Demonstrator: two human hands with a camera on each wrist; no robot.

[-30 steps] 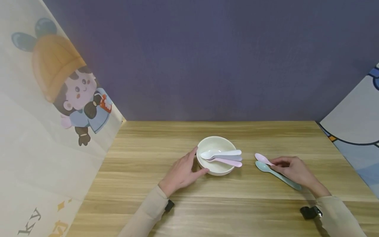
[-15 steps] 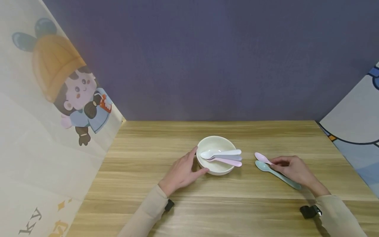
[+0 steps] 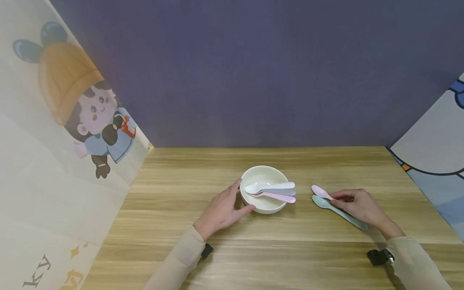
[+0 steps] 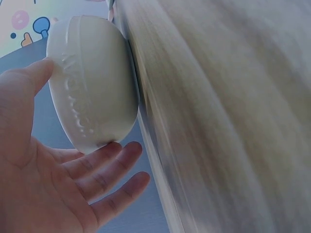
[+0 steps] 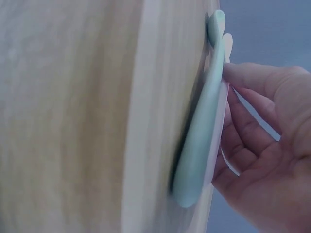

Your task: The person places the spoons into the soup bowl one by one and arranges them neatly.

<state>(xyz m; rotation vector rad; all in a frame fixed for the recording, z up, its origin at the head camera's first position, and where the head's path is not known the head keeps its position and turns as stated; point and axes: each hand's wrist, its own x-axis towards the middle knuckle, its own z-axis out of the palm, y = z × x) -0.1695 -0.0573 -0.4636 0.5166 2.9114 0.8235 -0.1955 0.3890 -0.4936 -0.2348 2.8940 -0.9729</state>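
A cream bowl (image 3: 264, 206) stands upright on the table. Three spoons lie in it, their handles over its right rim: a white spoon (image 3: 277, 186), a grey-purple spoon (image 3: 288, 193) and a pink spoon (image 3: 284, 199). My left hand (image 3: 222, 211) rests against the bowl's left side, thumb and fingers spread; the left wrist view has the thumb near the rim and fingertips on the wall. To the right, my right hand (image 3: 362, 207) pinches another pink spoon (image 3: 320, 192) at its neck. A mint-green spoon (image 5: 197, 141) lies on the table just beside it. The hand hides most of the pink handle.
The wood-grain table (image 3: 181, 173) ends at a dark blue back wall (image 3: 232, 72). A cartoon-printed panel (image 3: 54, 161) closes the left side, and another printed panel (image 3: 431, 141) the right. Bare wood lies between the bowl and the right-hand spoons.
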